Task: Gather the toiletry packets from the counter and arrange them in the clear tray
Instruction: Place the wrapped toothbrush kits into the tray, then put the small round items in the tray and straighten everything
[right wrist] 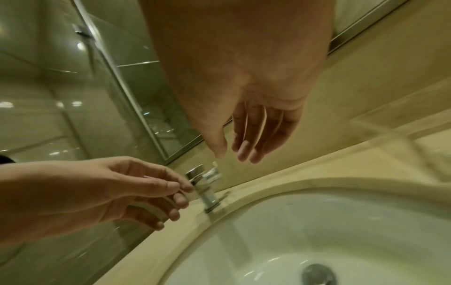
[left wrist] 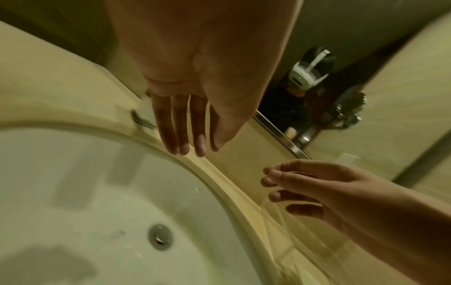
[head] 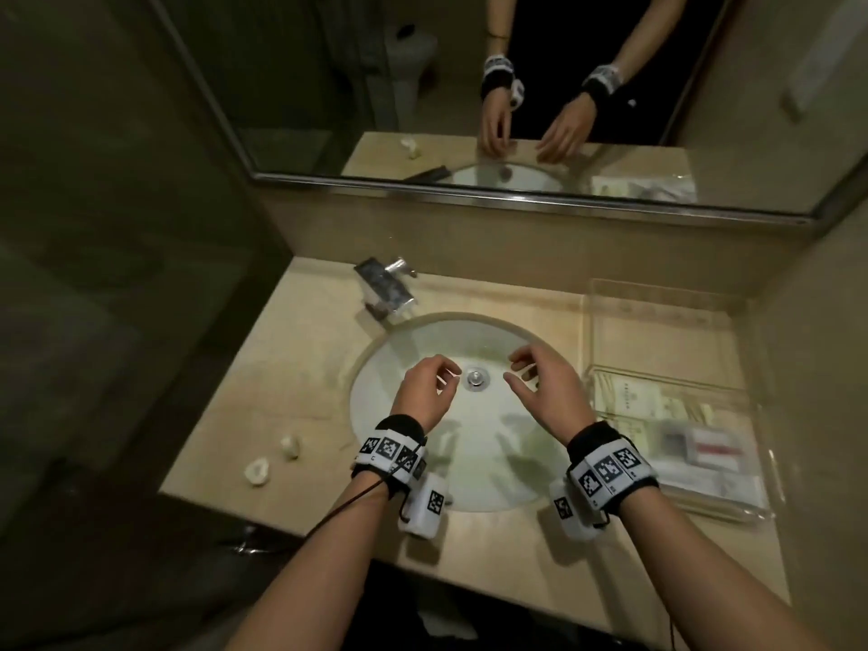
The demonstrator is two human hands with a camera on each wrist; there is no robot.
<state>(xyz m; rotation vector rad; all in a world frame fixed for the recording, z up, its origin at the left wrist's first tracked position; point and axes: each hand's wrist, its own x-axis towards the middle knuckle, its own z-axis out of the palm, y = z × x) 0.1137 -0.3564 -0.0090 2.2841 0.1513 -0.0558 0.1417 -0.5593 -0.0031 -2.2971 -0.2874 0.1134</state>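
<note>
Several toiletry packets (head: 657, 415), white and pale yellow, lie flat in the clear tray (head: 732, 516) on the counter to the right of the sink. Both hands hover over the basin, apart from the tray and from each other. My left hand (head: 448, 375) is left of the drain, fingers loosely curled, holding nothing; the left wrist view shows its fingers (left wrist: 178, 142) hanging straight. My right hand (head: 514, 368) is right of the drain, fingers relaxed and spread, also holding nothing, as its own wrist view shows (right wrist: 234, 152).
A white round sink (head: 460, 317) with a metal drain (head: 476, 378) sits mid-counter, a chrome faucet (head: 385, 288) behind it at left. A second clear tray (head: 667, 321) stands behind the filled one. Two small white objects (head: 270, 460) lie on the left counter. A mirror spans the back wall.
</note>
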